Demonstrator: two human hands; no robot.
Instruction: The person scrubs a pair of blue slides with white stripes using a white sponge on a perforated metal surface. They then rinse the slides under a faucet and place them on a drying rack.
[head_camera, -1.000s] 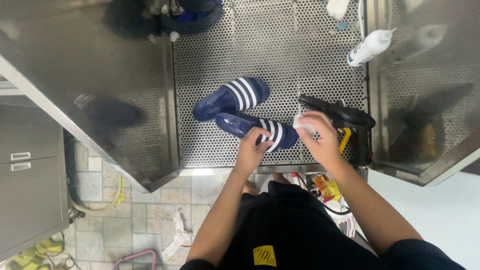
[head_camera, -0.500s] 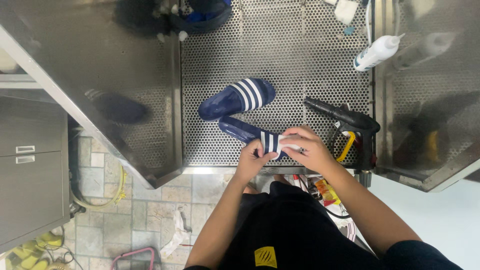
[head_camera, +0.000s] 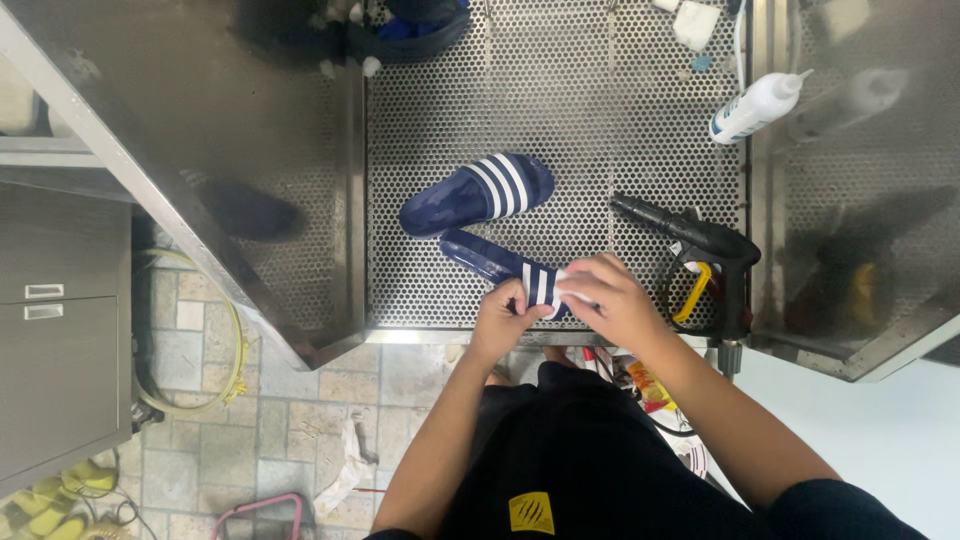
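— On the perforated steel table (head_camera: 600, 90), at its near edge: what's held?
— 1 navy rubber slide sandal with white stripes (head_camera: 500, 268). Left hand (head_camera: 500, 320) fingers clamp its strap; right hand (head_camera: 605, 300) presses a white cloth (head_camera: 572, 285) there. Probably light, bendy, slippery; hold the strap.

Both forearms reach forward; left hand (head_camera: 500, 318) and right hand (head_camera: 608, 298) close together, fingers curled.

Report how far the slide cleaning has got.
Done: nothing visibly finished. In hand: left hand steadies the near slide; right hand presses a white cloth on its striped strap. Left: far slide lies untouched on the perforated tray; spray gun lies idle.
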